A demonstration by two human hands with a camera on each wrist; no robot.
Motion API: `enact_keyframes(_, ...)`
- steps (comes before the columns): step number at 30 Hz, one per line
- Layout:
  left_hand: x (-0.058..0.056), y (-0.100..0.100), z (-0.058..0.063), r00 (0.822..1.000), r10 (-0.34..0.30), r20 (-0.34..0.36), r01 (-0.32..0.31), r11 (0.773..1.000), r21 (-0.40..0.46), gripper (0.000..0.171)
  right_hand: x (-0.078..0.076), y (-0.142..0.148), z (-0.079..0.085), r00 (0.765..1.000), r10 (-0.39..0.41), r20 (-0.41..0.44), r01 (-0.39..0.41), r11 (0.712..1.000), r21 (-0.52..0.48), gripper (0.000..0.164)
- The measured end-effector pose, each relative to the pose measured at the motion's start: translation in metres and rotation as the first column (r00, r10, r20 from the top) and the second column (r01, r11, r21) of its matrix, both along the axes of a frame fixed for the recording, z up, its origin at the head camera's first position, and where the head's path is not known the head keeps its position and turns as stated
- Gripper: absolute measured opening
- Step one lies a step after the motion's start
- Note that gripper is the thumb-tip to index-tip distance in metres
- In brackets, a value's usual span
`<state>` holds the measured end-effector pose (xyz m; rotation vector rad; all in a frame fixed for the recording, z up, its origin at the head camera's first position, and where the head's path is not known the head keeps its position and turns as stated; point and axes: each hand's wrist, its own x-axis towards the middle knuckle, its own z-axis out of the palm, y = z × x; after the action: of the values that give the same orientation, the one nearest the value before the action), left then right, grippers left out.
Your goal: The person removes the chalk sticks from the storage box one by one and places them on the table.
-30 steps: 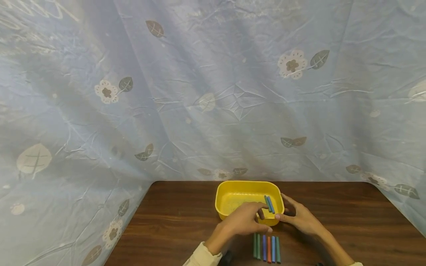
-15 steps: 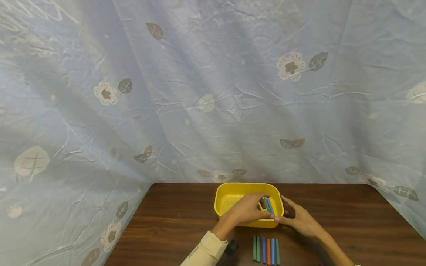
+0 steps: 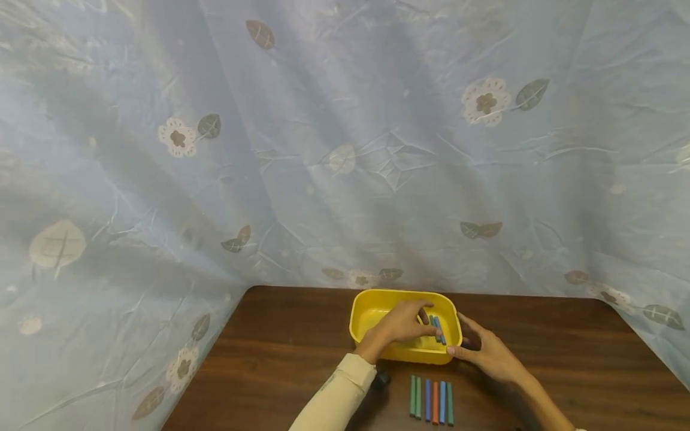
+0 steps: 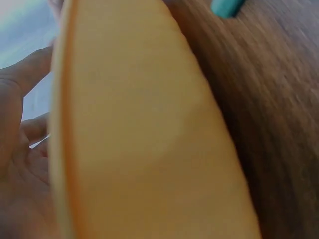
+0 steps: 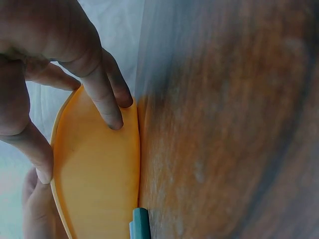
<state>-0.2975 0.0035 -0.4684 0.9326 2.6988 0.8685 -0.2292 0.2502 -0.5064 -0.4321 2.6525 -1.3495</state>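
Observation:
A yellow plastic box [image 3: 415, 355] stands on the table. Inside its right end lie a green stick [image 3: 433, 321] and a blue stick [image 3: 439, 329], chalk-like and side by side. My left hand [image 3: 401, 323] reaches in over the near wall, thumb beside the green stick; I cannot tell whether it pinches it. In the left wrist view, the box wall [image 4: 139, 129] hides those fingertips. My right hand [image 3: 493, 356] holds the box's right end. In the right wrist view, its thumb meets the rim and other fingers [image 5: 107, 102] lie against the outer wall.
In front of the box, several green, purple, red and blue sticks [image 3: 435, 403] lie in a row on the brown wooden table [image 3: 291, 347]. A small black object [image 3: 381, 379] sits by the left sleeve. Patterned cloth [image 3: 345, 197] hangs behind the table.
My left hand has gone from above the near rim down into the box, its thumb now beside the green stick. The right hand stays at the box's right end.

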Motion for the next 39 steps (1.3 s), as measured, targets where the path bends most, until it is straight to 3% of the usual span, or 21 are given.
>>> enact_keyframes(6, -0.013, 0.003, -0.003, 0.999, 0.036, 0.027, -0.036, 0.999, -0.001, 0.070, -0.004, 0.001, 0.005, 1.000, -0.004, -0.012, 0.004, 1.000, 0.003, 0.096)
enact_keyframes(15, -0.022, 0.009, -0.013, 0.992, 0.080, 0.098, -0.083, 0.996, 0.027, 0.073, -0.004, 0.001, 0.008, 1.000, -0.009, -0.009, 0.009, 1.000, -0.002, 0.096)
enact_keyframes(27, -0.023, 0.010, -0.029, 0.986, 0.083, 0.145, -0.085, 0.996, 0.011, 0.079, 0.001, -0.002, 0.002, 1.000, -0.004, 0.009, 0.005, 1.000, -0.029, 0.095)
enact_keyframes(35, -0.024, 0.013, -0.032, 0.977, 0.108, 0.185, -0.106, 0.994, -0.019, 0.083, 0.001, -0.002, 0.000, 1.000, -0.004, 0.006, 0.005, 0.999, -0.036, 0.094)
enact_keyframes(39, -0.023, 0.014, -0.033, 0.980, 0.116, 0.159, -0.110, 0.993, -0.047, 0.080, 0.001, -0.003, 0.000, 1.000, -0.007, 0.009, 0.007, 1.000, -0.028, 0.095)
